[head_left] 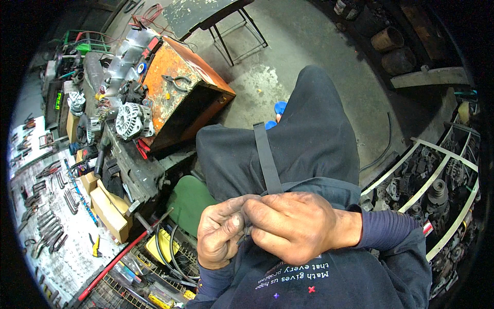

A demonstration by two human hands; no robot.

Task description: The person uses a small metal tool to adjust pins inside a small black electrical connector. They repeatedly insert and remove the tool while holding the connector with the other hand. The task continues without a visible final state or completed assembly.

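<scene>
Both hands [221,234] [290,226] meet, curled (contents unclear); a dark strap [266,157] points lengthwise away from the shirt [339,273]

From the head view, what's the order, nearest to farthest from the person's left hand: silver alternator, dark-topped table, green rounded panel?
From the left hand:
1. Green rounded panel, just ahead and left.
2. Silver alternator, farther ahead-left, by the orange box.
3. Dark-topped table, far ahead, beyond the box.

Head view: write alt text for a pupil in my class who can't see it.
A person's left hand and right hand meet in a pinch before a dark shirt; anything held is unclear. At left, pliers lie on an orange cabinet; at right, a rack holds metal parts.
</scene>
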